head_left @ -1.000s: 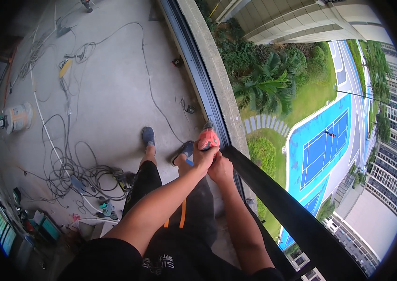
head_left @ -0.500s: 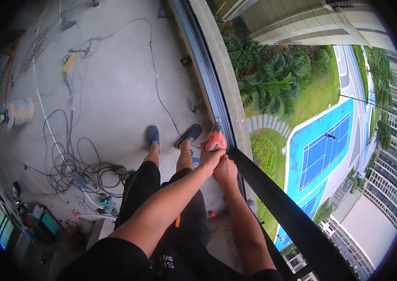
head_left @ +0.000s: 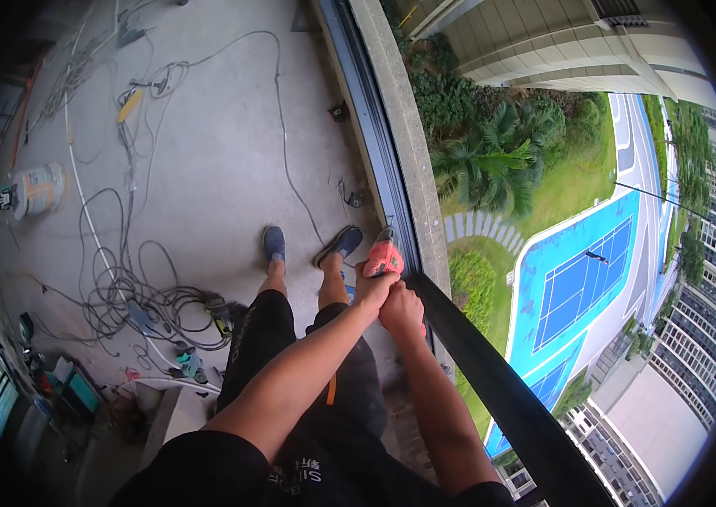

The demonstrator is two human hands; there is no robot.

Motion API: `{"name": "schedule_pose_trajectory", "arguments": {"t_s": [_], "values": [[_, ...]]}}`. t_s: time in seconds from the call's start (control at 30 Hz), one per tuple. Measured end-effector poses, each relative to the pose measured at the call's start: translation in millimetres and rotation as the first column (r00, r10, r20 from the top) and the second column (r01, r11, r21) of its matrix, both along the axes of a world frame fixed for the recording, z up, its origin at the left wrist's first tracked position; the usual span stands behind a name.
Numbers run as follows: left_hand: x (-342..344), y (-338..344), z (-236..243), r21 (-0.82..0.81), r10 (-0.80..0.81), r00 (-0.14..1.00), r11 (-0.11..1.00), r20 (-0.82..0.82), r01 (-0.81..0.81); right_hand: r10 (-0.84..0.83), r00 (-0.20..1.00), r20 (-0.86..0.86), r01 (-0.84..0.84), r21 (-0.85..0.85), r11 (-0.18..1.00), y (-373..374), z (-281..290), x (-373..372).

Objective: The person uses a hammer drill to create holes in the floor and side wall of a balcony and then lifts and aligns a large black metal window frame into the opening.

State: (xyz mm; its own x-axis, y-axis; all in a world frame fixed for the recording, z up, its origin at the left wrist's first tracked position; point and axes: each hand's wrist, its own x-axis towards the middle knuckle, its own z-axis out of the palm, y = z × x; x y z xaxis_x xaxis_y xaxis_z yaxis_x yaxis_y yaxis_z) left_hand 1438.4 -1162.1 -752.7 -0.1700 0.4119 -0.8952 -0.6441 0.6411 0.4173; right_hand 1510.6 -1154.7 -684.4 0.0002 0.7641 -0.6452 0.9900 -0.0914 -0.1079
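Note:
Low beside the open window edge, a red power drill (head_left: 384, 257) points away from me, its dark chuck end at the sliding track (head_left: 397, 207). My left hand (head_left: 374, 290) is closed around the drill body from the left. Against it on the right, my right hand (head_left: 402, 309) grips the rear of the tool with curled fingers. Most of the handle is hidden under both hands. Whether the drill's tip touches the track, I cannot tell.
A black rail (head_left: 493, 372) runs close by my right forearm. Beyond the concrete ledge (head_left: 413, 135) is a drop to a blue court (head_left: 582, 275). Tangled cables (head_left: 151, 291) and a white bucket (head_left: 41, 190) lie on the floor at left. My shoes (head_left: 341, 246) stand near the track.
The drill and both hands have shifted slightly left in view, and the right hand has drawn a little back. Both hands keep their grip. The whole view has moved a little.

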Motion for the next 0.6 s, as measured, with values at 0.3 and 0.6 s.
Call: {"name": "schedule_pose_trajectory", "arguments": {"t_s": [0.3, 0.6], "values": [[-21, 37, 3, -0.129, 0.013, 0.986, 0.992, 0.169, 0.009, 0.110, 0.993, 0.043, -0.110, 0.000, 0.994, 27, -29, 2], [-13, 28, -21, -0.125, 0.081, 0.985, 0.990, 0.152, -0.062, 0.089, 0.995, 0.048, -0.082, -0.129, 0.988, 45, -23, -7]]}}
